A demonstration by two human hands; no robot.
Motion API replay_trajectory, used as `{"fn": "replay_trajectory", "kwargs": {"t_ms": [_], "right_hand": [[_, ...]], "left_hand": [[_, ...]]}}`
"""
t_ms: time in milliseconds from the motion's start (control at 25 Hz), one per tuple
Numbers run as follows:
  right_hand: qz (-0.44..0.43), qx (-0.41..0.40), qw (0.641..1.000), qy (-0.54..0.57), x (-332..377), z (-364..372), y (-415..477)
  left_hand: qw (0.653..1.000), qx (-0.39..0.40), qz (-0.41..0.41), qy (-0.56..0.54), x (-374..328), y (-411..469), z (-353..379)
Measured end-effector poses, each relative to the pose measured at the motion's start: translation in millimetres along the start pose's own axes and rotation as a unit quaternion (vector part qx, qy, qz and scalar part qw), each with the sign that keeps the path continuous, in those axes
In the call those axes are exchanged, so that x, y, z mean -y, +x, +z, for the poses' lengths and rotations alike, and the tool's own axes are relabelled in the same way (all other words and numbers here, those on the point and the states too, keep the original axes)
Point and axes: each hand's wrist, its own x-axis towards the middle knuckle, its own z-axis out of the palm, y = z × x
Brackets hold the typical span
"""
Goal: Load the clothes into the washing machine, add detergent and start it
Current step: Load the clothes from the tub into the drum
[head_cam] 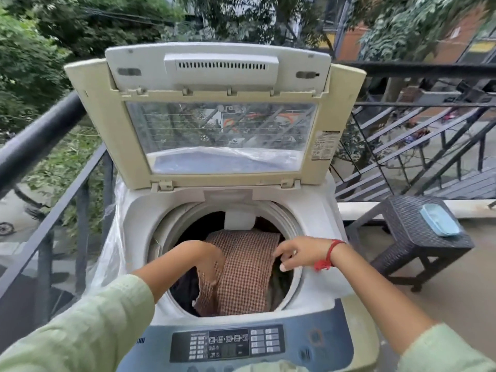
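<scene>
A top-loading washing machine (139,210) stands in front of me with its lid (222,111) raised upright. In the round drum opening lies a red-and-white checked cloth (244,275) over darker clothes (185,288). My left hand (208,257) reaches down into the drum and grips the left edge of the checked cloth. My right hand (298,253) hovers over the cloth's right edge with fingers spread, a red thread at the wrist. The control panel (228,345) with buttons and a display runs along the near edge.
A dark woven plastic stool (413,232) stands to the right with a light blue lidded box (440,220) on top. Black metal railing (40,135) runs along the left and behind the machine. Plastic sheeting (110,237) hangs down the machine's left side.
</scene>
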Motion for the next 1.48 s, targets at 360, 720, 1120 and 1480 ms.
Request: {"fn": "replay_trajectory", "kwargs": {"t_ms": [360, 720, 1120, 1480], "right_hand": [[-0.093, -0.471, 0.828, 0.291, -83, 3, -102], [0.156, -0.590, 0.655, 0.446, -233, 152, -184], [0.337, -0.359, 0.690, 0.530, -414, 326, -85], [0.329, -0.229, 0.859, 0.319, -524, 423, 85]], "left_hand": [[0.834, -0.444, 0.245, -0.218, -103, -23, -86], [0.923, -0.153, 0.342, 0.085, -337, 67, -98], [0.975, 0.088, 0.162, 0.127, -430, 291, -34], [0.991, -0.012, 0.080, 0.109, -455, 482, 122]]}}
